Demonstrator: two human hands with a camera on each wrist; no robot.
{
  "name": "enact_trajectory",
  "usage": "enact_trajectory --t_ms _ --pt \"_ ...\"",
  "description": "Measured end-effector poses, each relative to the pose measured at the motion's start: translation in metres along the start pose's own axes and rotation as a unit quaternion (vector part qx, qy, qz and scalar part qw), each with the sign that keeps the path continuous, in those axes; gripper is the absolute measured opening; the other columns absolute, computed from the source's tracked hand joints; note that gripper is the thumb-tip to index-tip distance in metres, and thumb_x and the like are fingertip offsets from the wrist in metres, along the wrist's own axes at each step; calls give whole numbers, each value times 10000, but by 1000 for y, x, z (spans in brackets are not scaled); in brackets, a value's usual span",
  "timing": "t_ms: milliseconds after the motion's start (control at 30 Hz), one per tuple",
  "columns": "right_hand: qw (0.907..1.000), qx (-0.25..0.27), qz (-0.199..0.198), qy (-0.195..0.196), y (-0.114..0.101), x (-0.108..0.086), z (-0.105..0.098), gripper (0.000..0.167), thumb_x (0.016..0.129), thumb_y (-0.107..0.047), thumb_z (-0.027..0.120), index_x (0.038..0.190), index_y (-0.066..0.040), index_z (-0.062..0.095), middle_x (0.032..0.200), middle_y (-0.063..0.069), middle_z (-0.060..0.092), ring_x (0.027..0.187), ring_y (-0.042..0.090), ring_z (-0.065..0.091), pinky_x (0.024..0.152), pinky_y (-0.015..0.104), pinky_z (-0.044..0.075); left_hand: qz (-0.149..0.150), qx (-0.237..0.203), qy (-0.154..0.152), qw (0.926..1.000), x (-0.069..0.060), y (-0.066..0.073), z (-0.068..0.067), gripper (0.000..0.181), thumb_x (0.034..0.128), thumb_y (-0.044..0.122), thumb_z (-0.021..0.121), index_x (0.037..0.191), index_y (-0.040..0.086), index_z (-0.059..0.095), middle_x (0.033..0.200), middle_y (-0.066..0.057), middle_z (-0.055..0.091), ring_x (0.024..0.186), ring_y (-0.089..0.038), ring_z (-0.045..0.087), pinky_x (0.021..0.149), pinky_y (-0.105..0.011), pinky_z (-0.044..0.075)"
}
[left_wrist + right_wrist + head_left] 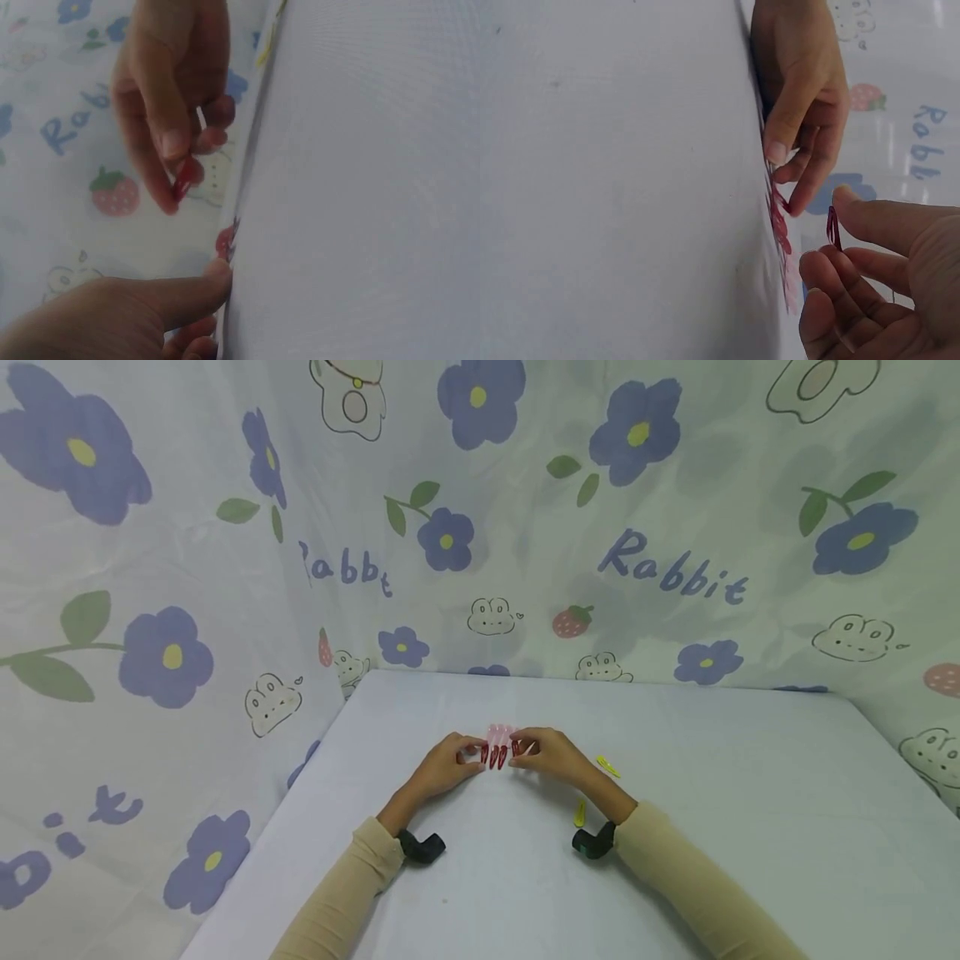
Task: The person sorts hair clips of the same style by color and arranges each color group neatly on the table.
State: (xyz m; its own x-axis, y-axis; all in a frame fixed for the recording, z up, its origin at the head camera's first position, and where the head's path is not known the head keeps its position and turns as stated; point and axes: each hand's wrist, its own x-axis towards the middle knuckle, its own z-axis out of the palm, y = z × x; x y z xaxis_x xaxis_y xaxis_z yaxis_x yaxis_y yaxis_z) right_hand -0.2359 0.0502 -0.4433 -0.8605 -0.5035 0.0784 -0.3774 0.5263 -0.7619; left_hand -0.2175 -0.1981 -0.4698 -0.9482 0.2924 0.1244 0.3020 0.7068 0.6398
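Three dark red hair clips (494, 757) lie side by side on the white table, just in front of a row of pink clips (501, 734). My left hand (447, 765) pinches the leftmost red clip between thumb and fingertip, at the row's left end. Between the thumb and fingers of my right hand (551, 755) is another red clip (833, 228), held up off the table to the right of the row. In the left wrist view that clip (183, 180) hangs from the right hand's fingertips.
Two yellow clips lie to the right, one (608, 767) beyond the right wrist and one (580, 813) nearer the front. Black wrist devices (423, 847) are on both wrists. A patterned cloth (525, 527) rises behind the table (712, 860).
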Motion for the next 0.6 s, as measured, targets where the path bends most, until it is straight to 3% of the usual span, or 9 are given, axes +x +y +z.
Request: enact_trajectory --t_ms 367,600 --pt "9976 -695 1 -10 5 4 18 452 852 -168 802 1270 -64 664 937 -10 647 841 118 572 746 280 495 132 9 49 9999 0 -2 1 395 905 233 752 1288 181 667 1057 -21 625 808 -105 522 707 -277 443" --pt "9923 -1229 -124 44 3 2 20 447 849 -222 810 1246 -66 678 971 17 600 820 118 530 721 266 472 112 3 40 9999 0 -2 1 396 910 238 747 1293 187 664 1060 -17 622 815 -105 520 710 -274 440"
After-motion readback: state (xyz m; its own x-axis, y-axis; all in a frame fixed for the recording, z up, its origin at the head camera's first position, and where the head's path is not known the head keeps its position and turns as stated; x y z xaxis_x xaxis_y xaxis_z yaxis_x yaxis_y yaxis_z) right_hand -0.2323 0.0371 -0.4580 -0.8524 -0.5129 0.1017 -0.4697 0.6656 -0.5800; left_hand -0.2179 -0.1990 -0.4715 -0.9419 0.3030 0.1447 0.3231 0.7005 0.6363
